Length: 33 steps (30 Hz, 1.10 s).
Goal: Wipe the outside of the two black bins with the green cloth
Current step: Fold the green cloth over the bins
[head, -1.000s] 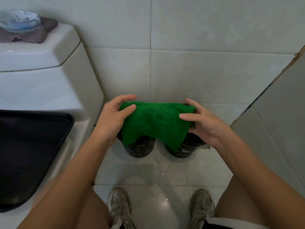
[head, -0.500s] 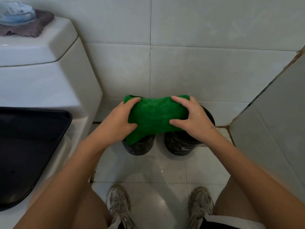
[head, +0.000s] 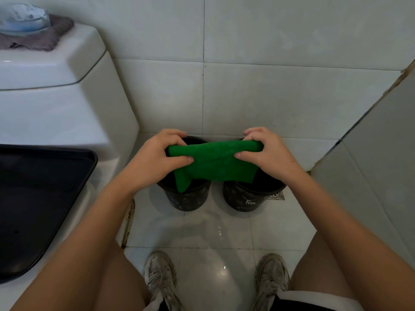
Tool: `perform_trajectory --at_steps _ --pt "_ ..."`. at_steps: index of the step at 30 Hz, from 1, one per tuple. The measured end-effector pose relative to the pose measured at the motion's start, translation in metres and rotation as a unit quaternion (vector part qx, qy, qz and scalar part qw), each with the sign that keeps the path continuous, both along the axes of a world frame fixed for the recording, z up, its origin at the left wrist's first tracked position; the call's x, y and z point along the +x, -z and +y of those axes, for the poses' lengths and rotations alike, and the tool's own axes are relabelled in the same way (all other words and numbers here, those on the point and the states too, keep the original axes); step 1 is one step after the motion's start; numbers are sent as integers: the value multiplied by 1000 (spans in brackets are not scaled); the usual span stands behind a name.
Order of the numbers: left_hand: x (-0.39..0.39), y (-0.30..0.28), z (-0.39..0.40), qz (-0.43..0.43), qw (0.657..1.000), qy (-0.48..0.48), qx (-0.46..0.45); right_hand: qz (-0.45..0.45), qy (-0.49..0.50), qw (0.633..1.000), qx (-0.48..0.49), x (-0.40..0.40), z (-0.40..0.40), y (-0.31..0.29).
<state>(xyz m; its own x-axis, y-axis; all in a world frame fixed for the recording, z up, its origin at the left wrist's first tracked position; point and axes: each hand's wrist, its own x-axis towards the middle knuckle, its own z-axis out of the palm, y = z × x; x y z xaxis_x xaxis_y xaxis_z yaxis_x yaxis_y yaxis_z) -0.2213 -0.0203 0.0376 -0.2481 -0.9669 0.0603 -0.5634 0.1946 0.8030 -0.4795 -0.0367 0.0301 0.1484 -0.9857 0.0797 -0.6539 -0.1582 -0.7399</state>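
Observation:
Two black bins stand side by side on the floor tiles against the back wall: the left bin [head: 187, 199] and the right bin [head: 247, 199], which carries a white print. A green cloth [head: 215, 163] is stretched in the air above their openings, folded into a band, with one corner drooping into the left bin. My left hand [head: 157, 159] grips its left end with curled fingers. My right hand [head: 268, 153] grips its right end the same way. The cloth hides much of both rims.
A white toilet [head: 67, 113] with a black seat lid [head: 38, 198] fills the left side, a soap dish on a grey cloth [head: 33, 39] on its tank. A tiled wall [head: 381, 153] closes the right. A floor drain [head: 277, 195] sits beside the right bin. My shoes are below.
The cloth has been folded narrower and pulled taut between both hands. Both hands have curled round its ends and sit a little lower over the bins.

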Motion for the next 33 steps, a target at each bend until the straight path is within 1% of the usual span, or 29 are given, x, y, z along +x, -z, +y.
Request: perform_trajectory --at_steps 1,2,3,5,6,7,8,11,13,15,17,19,21,23,25,28,30,31,33 --pt "-2 -2 0 55 998 11 31 -19 6 1000 7 0 -1 1" --pt "-5 -3 0 89 995 11 43 -19 6 1000 9 1 -1 3" --pt "-10 -3 1 105 994 9 39 -1 2 1000 11 2 -1 5" --pt "-19 0 2 99 995 9 11 58 -16 998 12 5 2 16" --pt "-22 1 2 90 996 10 -3 77 -27 996 19 7 3 19" --pt "-23 2 1 84 996 10 -10 79 -37 996 29 8 5 20" --pt "-22 1 0 88 996 6 -10 64 -44 996 41 8 7 19" --pt "-21 -2 1 142 989 -30 32 -29 -37 997 55 6 12 8" --pt "-24 -4 3 140 988 -35 49 -66 -36 996 55 2 16 3" --pt "-26 -6 5 98 994 -32 40 -78 -49 994 63 -4 19 -1" --pt "-26 -9 5 59 998 -18 30 -97 -71 986 113 -6 23 -3" --pt "-27 -9 6 70 997 -12 41 -98 -114 976 160 -7 27 -6" --pt "-27 -7 7 117 991 -24 66 -92 -154 967 180 -4 29 -5" --pt "-23 -5 4 135 987 -29 83 -93 -179 960 194 0 31 -4" --pt "-18 -3 -1 146 983 -25 105 -111 -199 957 178 4 32 -3" --pt "-22 2 -6 179 975 -27 129 -157 -214 959 104 6 31 -3" --pt "-36 6 -5 179 974 -36 134 -212 -223 949 70 7 29 -5" --pt "-44 10 -4 175 975 -48 128 -254 -232 936 72 8 29 -6" --pt "-58 13 -1 146 983 -95 66 -328 -221 915 83 10 26 -6"
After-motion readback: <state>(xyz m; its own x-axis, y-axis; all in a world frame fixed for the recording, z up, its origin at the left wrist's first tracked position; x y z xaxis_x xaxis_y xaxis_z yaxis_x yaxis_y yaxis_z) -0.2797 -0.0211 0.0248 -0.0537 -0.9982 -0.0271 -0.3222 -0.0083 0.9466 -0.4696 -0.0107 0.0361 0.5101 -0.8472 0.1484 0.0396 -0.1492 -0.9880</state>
